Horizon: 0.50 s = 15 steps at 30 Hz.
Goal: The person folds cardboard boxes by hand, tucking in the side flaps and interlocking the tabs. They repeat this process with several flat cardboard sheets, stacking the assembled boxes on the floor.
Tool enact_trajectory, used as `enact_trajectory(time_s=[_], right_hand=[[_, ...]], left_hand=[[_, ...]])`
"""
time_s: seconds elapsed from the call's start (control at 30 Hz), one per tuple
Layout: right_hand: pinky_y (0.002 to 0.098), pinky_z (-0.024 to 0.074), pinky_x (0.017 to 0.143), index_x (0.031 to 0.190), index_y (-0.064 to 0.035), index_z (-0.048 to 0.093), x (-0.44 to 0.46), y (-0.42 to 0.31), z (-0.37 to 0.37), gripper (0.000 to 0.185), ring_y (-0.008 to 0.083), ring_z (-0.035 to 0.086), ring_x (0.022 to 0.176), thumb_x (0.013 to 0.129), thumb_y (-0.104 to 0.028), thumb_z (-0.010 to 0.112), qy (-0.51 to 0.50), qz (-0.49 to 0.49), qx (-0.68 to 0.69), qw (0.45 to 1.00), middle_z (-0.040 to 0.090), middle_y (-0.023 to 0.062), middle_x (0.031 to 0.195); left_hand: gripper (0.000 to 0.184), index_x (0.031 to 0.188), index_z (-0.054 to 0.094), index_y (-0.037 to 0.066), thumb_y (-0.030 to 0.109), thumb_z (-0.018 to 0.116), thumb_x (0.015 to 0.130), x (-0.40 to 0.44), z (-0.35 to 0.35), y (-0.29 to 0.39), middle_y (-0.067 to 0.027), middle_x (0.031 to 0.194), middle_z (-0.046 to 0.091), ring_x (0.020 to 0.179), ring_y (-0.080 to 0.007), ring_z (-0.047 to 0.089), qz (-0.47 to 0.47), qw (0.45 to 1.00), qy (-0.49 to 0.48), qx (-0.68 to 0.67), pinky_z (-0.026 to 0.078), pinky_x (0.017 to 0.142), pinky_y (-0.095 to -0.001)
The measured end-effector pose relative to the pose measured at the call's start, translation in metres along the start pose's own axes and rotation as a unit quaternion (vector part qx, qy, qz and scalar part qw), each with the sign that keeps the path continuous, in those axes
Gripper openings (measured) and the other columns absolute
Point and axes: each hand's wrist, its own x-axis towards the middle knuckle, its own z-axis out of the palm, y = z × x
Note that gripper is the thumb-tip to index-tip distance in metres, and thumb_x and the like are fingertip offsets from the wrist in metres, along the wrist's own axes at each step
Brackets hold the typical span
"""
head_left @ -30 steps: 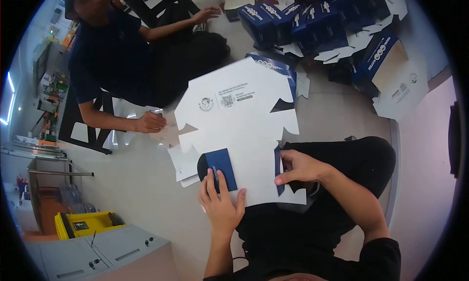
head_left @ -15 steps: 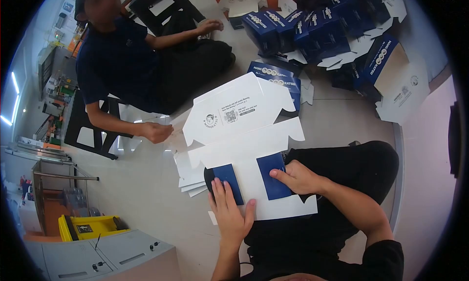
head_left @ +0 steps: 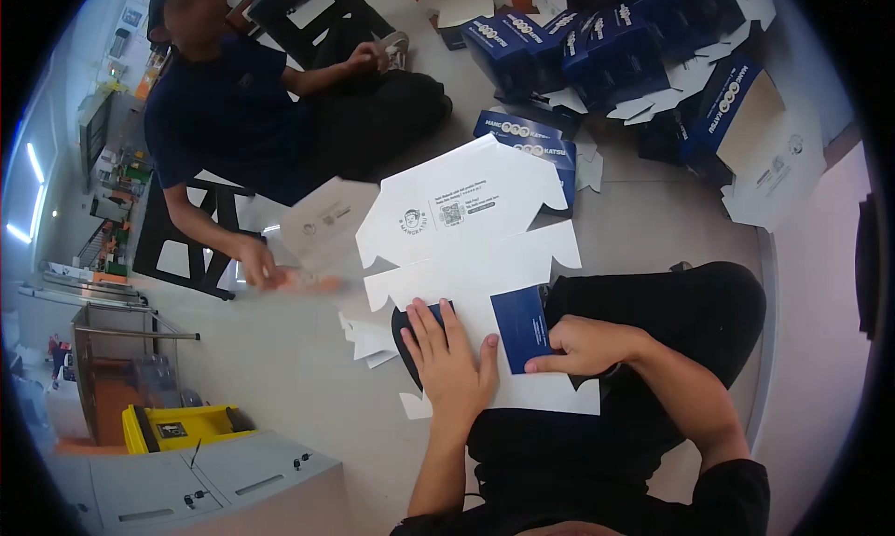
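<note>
A flat white cardboard box blank [head_left: 466, 289] rests across my lap, its printed panel with a logo and QR code pointing away from me. Two flaps are folded inward and show their blue outer side. My left hand [head_left: 446, 364] lies flat with fingers spread over the left blue flap [head_left: 447, 309], covering most of it. On the right blue flap [head_left: 517, 326], my right hand [head_left: 592, 345] has its thumb over the lower part, while its curled fingers grip the outer edge, partly hidden.
Several folded blue boxes [head_left: 611, 65] are piled at the back right, beside an open box [head_left: 732, 116]. A co-worker [head_left: 233, 116] sits at the left, a blurred hand near another blank [head_left: 326, 221]. White blanks [head_left: 368, 336] lie left of my lap. A cabinet [head_left: 280, 475] and yellow bin [head_left: 186, 424] stand lower left.
My left hand has slid up over the left flap. My right thumb has moved down the right flap. Beside me, the co-worker's blank has been lifted off the floor.
</note>
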Motion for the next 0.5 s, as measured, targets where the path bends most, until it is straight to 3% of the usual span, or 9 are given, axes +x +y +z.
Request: enact_trajectory(time_s=[0.13, 0.2, 0.23, 0.3, 0.33, 0.37, 0.4, 0.47, 0.5], right_hand=[[0.0389, 0.0455, 0.056, 0.073, 0.0052, 0.062, -0.003, 0.001, 0.001, 0.059, 0.0253, 0.056, 0.052, 0.097, -0.048, 0.055, 0.039, 0.004, 0.035, 0.999, 0.056, 0.0165, 0.057], [0.0392, 0.0454, 0.055, 0.072, 0.0051, 0.061, -0.002, -0.003, 0.000, 0.061, 0.0253, 0.056, 0.051, 0.099, -0.049, 0.051, 0.035, -0.009, 0.055, 0.998, 0.056, 0.0165, 0.057], [0.0395, 0.0456, 0.055, 0.071, 0.0050, 0.061, -0.002, -0.006, 0.001, 0.063, 0.0256, 0.056, 0.051, 0.101, -0.049, 0.046, 0.042, 0.000, 0.056, 0.998, 0.056, 0.0166, 0.057], [0.0404, 0.0463, 0.056, 0.069, 0.0043, 0.059, -0.006, -0.014, -0.004, 0.071, 0.0271, 0.056, 0.052, 0.104, -0.051, 0.032, 0.052, 0.012, 0.038, 0.998, 0.053, 0.0163, 0.056], [0.0404, 0.0463, 0.056, 0.069, 0.0043, 0.059, -0.006, -0.013, -0.005, 0.071, 0.0271, 0.056, 0.052, 0.104, -0.051, 0.032, 0.053, 0.016, 0.042, 0.998, 0.053, 0.0163, 0.056], [0.0404, 0.0465, 0.058, 0.068, 0.0044, 0.059, -0.007, -0.011, -0.005, 0.072, 0.0279, 0.055, 0.052, 0.104, -0.051, 0.031, 0.076, 0.000, 0.034, 0.996, 0.052, 0.0165, 0.055], [0.0404, 0.0466, 0.059, 0.068, 0.0045, 0.058, -0.008, -0.010, -0.006, 0.072, 0.0287, 0.055, 0.052, 0.105, -0.050, 0.030, 0.100, -0.016, 0.027, 0.994, 0.050, 0.0166, 0.054], [0.0391, 0.0471, 0.063, 0.071, 0.0033, 0.059, -0.010, -0.005, -0.011, 0.072, 0.0257, 0.058, 0.059, 0.104, -0.053, 0.029, 0.106, -0.021, 0.019, 0.994, 0.055, 0.0137, 0.060], [0.0372, 0.0476, 0.066, 0.079, 0.0023, 0.061, -0.011, -0.004, -0.012, 0.069, 0.0235, 0.060, 0.068, 0.104, -0.053, 0.029, 0.138, -0.026, 0.126, 0.982, 0.059, 0.0123, 0.069]], left_hand=[[0.059, 0.139, 0.041, -0.008, 0.025, 0.059, 0.093, -0.008, -0.022, 0.018, -0.0320, 0.146, 0.036, 0.139, -0.0467, 0.031, 0.010, 0.996, 0.067, -0.051, 0.022, 0.114, -0.0533], [0.050, 0.133, 0.048, -0.007, 0.017, 0.063, 0.091, -0.008, -0.034, 0.042, -0.0268, 0.136, 0.050, 0.127, -0.0407, 0.047, 0.013, 0.963, 0.051, -0.265, 0.034, 0.108, -0.0467], [0.047, 0.129, 0.053, -0.007, 0.011, 0.067, 0.088, -0.005, -0.030, 0.043, -0.0224, 0.125, 0.058, 0.112, -0.0322, 0.059, 0.022, 0.960, 0.084, -0.266, 0.045, 0.096, -0.0396], [0.051, 0.130, 0.051, -0.007, 0.010, 0.070, 0.086, 0.002, -0.035, 0.055, -0.0220, 0.121, 0.059, 0.107, -0.0296, 0.060, -0.034, 0.944, 0.034, -0.327, 0.046, 0.091, -0.0355], [0.054, 0.131, 0.050, -0.007, 0.008, 0.073, 0.085, 0.006, -0.036, 0.060, -0.0215, 0.117, 0.059, 0.103, -0.0271, 0.061, -0.088, 0.919, -0.008, -0.384, 0.046, 0.087, -0.0314], [0.057, 0.135, 0.047, -0.007, 0.002, 0.073, 0.084, 0.010, -0.032, 0.062, -0.0162, 0.111, 0.061, 0.099, -0.0190, 0.063, -0.127, 0.872, -0.010, -0.473, 0.048, 0.084, -0.0258], [0.057, 0.135, 0.047, -0.007, 0.002, 0.073, 0.084, 0.014, -0.031, 0.063, -0.0162, 0.111, 0.061, 0.099, -0.0190, 0.063, -0.127, 0.871, -0.016, -0.474, 0.048, 0.084, -0.0258], [0.058, 0.138, 0.044, -0.006, -0.002, 0.070, 0.086, 0.025, -0.031, 0.062, -0.0136, 0.112, 0.062, 0.100, -0.0173, 0.063, -0.151, 0.731, -0.050, -0.664, 0.048, 0.088, -0.0266], [0.055, 0.137, 0.044, -0.006, -0.004, 0.067, 0.087, 0.032, -0.033, 0.064, -0.0126, 0.114, 0.063, 0.103, -0.0175, 0.062, -0.162, 0.727, -0.040, -0.667, 0.049, 0.090, -0.0278]])
